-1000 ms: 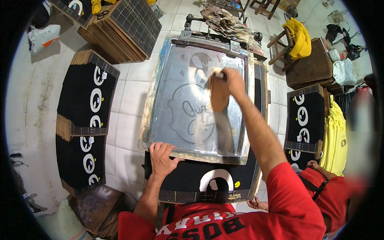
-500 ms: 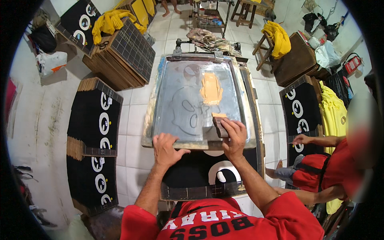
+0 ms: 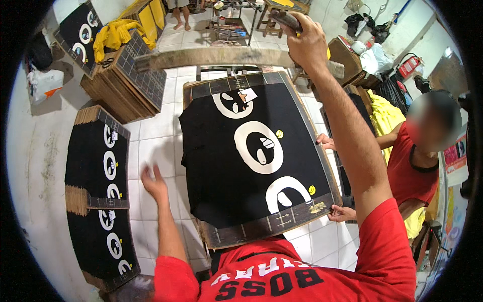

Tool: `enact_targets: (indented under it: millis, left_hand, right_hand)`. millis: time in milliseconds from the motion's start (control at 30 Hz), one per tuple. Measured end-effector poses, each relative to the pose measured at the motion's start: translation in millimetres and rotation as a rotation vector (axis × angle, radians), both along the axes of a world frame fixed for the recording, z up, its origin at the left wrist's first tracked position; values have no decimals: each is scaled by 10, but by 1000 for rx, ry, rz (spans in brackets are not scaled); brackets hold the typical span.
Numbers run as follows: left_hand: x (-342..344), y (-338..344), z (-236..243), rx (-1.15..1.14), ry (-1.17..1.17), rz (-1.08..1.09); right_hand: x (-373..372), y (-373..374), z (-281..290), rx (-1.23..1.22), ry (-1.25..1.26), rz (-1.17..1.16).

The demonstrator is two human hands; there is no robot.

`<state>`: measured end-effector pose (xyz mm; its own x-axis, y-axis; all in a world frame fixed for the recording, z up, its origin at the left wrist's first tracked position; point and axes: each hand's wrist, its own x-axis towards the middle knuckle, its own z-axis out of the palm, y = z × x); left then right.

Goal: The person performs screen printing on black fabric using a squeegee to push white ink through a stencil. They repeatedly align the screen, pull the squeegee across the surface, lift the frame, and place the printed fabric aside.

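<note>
My right hand (image 3: 308, 45) is raised at the far right, closed around a dark squeegee (image 3: 286, 21). Behind that hand the printing screen (image 3: 216, 58) is tipped up, so mostly its near frame edge shows; whether the hand also touches it, I cannot tell. My left hand (image 3: 155, 183) hangs empty with fingers apart, left of the board (image 3: 241, 229). On the board lies a black fabric panel (image 3: 216, 166) with white eye-like rings and small yellow marks. A co-worker's hands (image 3: 326, 142) grip the board's right edge.
Stacks of boards with black printed panels (image 3: 98, 166) stand to the left, more boards (image 3: 118, 83) behind them with scissors and yellow cloth (image 3: 118, 38) on top. The co-worker (image 3: 417, 166) in red is close at the right. Yellow fabric (image 3: 385, 110) hangs behind.
The screen has swung up off the board, uncovering the black panel. My right hand rose with the squeegee. My left hand left the screen's edge. The co-worker's hands came to the board.
</note>
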<state>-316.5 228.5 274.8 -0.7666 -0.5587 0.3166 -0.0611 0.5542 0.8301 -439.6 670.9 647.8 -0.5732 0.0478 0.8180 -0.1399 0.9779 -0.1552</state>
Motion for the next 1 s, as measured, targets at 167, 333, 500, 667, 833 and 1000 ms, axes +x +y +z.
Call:
enact_targets:
  millis: [167,333,500,667,833,1000]
  left_hand:
    - [2127,-302,-2293,-331,-1113,-516]
    - [3571,174,-2687,584,-929,-78]
    - [3620,282,-2433,356,-1050,-44]
    - [3603,479,-2283,-5,-874,59]
    - [3583,506,-2167,-95,-835,74]
    - [3353,370,-2003,-117,-881,12]
  right_hand:
    - [-200,94,350,-15,7,-55]
    - [-432,127,689,-160,-84,61]
    - [-819,428,785,-94,-146,-81]
    - [-1038,746,824,-57,-138,37]
    - [-1013,766,822,25,-131,-80]
    - [-956,701,804,7,-150,-104]
